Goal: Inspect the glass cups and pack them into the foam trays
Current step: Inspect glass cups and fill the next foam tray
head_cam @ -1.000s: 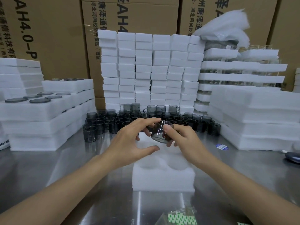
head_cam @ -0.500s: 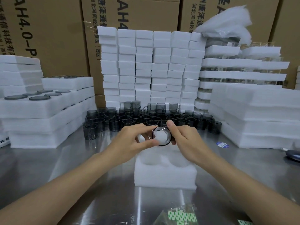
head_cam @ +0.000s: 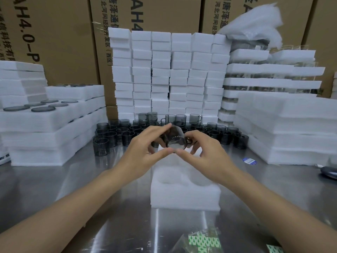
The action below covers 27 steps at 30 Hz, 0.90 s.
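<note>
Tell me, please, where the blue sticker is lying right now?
The blue sticker lies flat on the steel table, right of the right hand, beside the right-hand foam tray stack.

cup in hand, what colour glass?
Smoky grey, see-through cup, matching the cups behind it; head view shows it, against the white foam tray.

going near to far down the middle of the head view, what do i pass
green-printed packet → foam tray → glass cup held between left hand and right hand → cluster of dark cups → stacked foam blocks → cardboard boxes
</note>
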Each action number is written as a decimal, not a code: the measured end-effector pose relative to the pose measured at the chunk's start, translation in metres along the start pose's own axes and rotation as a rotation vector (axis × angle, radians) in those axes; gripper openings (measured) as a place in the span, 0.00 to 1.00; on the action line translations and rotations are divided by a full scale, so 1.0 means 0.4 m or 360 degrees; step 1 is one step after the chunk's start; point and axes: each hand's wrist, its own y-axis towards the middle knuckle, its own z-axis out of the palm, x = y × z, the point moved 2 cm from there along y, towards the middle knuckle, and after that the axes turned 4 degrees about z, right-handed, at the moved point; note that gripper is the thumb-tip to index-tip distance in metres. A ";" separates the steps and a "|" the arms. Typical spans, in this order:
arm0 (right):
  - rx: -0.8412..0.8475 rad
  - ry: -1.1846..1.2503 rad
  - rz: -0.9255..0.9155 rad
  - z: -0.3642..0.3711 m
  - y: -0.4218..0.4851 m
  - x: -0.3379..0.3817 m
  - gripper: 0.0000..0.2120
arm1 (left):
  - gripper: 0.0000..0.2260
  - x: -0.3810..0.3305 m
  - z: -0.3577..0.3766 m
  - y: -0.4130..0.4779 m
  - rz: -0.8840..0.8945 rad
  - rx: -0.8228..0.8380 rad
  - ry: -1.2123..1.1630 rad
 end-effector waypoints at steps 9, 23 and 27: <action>-0.0217 0.0036 -0.0213 0.000 0.005 -0.004 0.25 | 0.31 -0.007 0.010 -0.002 0.0027 -0.0029 -0.0026; -0.0368 -0.0092 -0.0543 -0.017 -0.011 0.058 0.21 | 0.21 -0.055 0.022 0.008 -0.0361 0.0161 -0.0561; -0.0273 -0.0053 -0.0558 -0.017 -0.013 0.061 0.25 | 0.19 -0.054 0.034 0.011 -0.0523 0.0159 -0.0730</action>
